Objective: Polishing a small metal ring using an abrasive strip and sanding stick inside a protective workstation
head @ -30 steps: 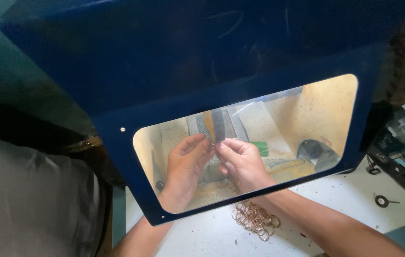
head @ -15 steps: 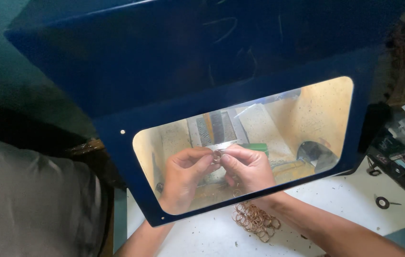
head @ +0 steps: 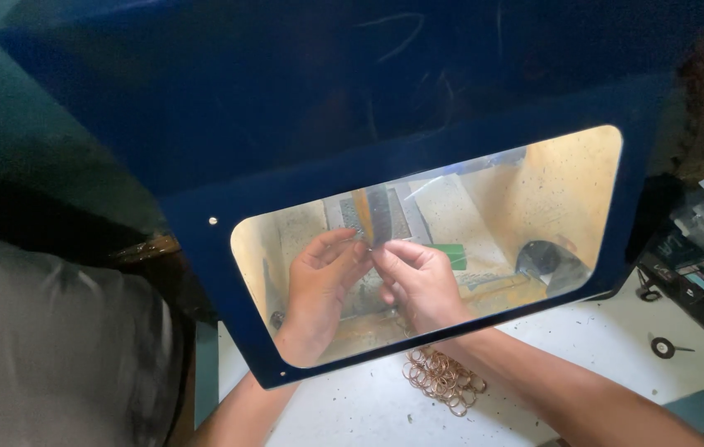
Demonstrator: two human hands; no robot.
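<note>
Blue shield [head: 385, 108] blocks from above; open gap below, over ring pile [head: 443, 379].

White speckled worktop [head: 534, 348], heap of thin copper-coloured rings [head: 443, 379] lying on it, small black washer-like ring [head: 663, 348] further right

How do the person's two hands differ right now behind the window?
The left hand shows its back, fingers curled up and to the right; the right hand lies lower and flatter, fingers pointing up and to the left. Both are bare, behind the clear window of the blue guard, fingertips meeting beside the grinding wheel. Whatever they pinch is too small to tell.
</note>
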